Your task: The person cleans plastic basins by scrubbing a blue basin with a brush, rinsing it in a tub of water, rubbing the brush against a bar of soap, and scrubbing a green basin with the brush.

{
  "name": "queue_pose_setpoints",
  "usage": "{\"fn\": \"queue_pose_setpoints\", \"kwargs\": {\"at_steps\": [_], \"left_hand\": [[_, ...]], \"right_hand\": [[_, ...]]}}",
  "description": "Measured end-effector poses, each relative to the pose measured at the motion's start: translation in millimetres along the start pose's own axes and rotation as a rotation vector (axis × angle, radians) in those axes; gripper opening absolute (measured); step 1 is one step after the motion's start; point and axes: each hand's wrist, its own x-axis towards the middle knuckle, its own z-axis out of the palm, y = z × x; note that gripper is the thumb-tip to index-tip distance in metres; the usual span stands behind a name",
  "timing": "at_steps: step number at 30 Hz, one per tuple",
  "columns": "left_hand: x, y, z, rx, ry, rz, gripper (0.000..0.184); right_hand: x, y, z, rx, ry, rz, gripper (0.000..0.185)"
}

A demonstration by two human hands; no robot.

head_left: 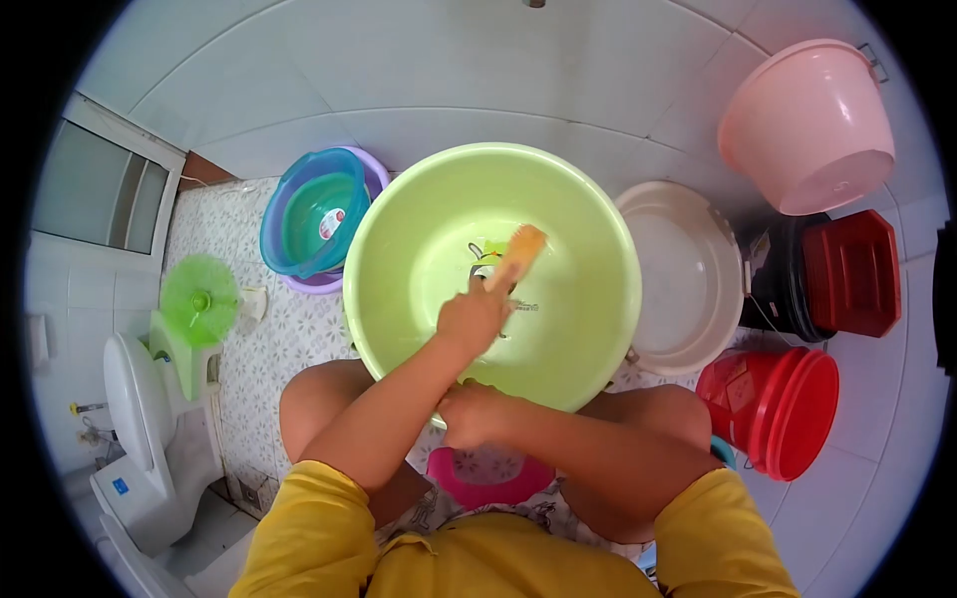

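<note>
A large light-green basin (593,269) is tilted toward me between my knees, its inside showing a printed cartoon picture. My left hand (474,321) is closed around the pale handle of a scrubbing brush (522,251). The brush's orange head points up and to the right, over the inside of the basin. Below it, my right hand (473,413) is closed on the near rim of the basin, close under my left wrist. Whether the bristles touch the basin wall is hard to tell.
Teal and purple basins (284,224) stand left; a whitish basin (688,339) is at right. Beyond it are a pink bucket (807,120), dark red containers (857,274) and a red bucket (802,414). A toilet (150,419) and green round lid (199,299) stand left. Something pink (488,488) lies below.
</note>
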Motion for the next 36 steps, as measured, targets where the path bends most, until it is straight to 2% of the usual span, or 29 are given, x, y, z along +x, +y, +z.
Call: {"fn": "queue_pose_setpoints", "kwargs": {"at_steps": [1,2,3,6,10,12,14,15,17,22,24,28,30,31,32,34,35,36], "left_hand": [[2.7,-6.2,-7.2,0.007,-0.001,-0.09,0.061],[2.1,-12.2,-12.4,0.013,-0.001,-0.183,0.058],[-0.6,-18.5,-13.8,0.009,0.005,-0.191,0.058],[-9.8,-36.4,-12.5,-0.011,0.115,-0.213,0.058],[-20.0,-53.5,-11.5,-0.074,0.054,-0.214,0.059],[-24.3,-56.0,-7.0,-0.111,0.029,-0.172,0.06],[-24.7,-52.3,-2.1,-0.078,0.094,-0.15,0.062],[-26.0,-47.2,-1.5,-0.078,0.087,-0.138,0.062],[-25.8,-38.5,-7.1,-0.14,0.112,-0.195,0.063],[-6.2,-45.3,-10.0,-0.167,0.093,-0.229,0.07],[1.2,-46.5,-10.1,-0.314,0.033,-0.093,0.075],[-8.3,-23.3,-17.1,-0.523,0.047,0.016,0.079],[-24.6,0.5,-47.1,-0.774,-0.419,-0.101,0.081],[-26.8,-0.3,-39.4,-0.72,-0.432,-0.008,0.078],[-26.0,-5.4,-28.0,-0.709,-0.429,-0.013,0.078],[-21.5,-19.6,-4.3,-0.315,-0.276,0.27,0.073],[-21.2,-27.2,5.3,-0.155,-0.176,0.318,0.067],[-24.0,-19.4,-5.1,-0.151,-0.183,0.32,0.067]], "right_hand": [[0.1,-0.8,1.0,-0.005,0.0,-0.001,0.067],[-1.7,-1.1,2.6,0.037,0.074,0.001,0.075],[-2.6,-2.0,4.1,0.076,0.146,0.001,0.084],[5.3,-3.5,1.3,0.057,0.088,-0.024,0.092],[8.0,-3.6,3.4,0.088,0.162,-0.091,0.094],[10.3,-6.3,7.6,0.106,0.203,-0.08,0.089],[24.0,-7.1,11.8,0.089,0.269,-0.071,0.067],[30.1,-7.0,14.7,0.097,0.274,-0.061,0.067],[40.9,-7.8,13.9,0.054,0.206,-0.147,0.047],[26.9,-24.0,5.7,0.027,0.229,-0.036,0.042],[24.8,-24.8,2.7,0.032,0.237,-0.024,0.043],[10.8,-30.3,-6.5,0.026,0.188,-0.004,0.041],[8.7,-29.9,-8.3,0.02,0.196,-0.012,0.037],[11.1,-29.2,-7.3,0.005,0.184,-0.011,0.036],[14.2,-29.7,-5.9,-0.008,0.17,-0.012,0.035],[21.6,-30.9,-4.4,-0.025,0.156,-0.025,0.037],[24.6,-30.3,-3.2,-0.043,0.134,-0.025,0.039],[26.8,-29.2,-1.2,-0.036,0.137,-0.026,0.039]]}}
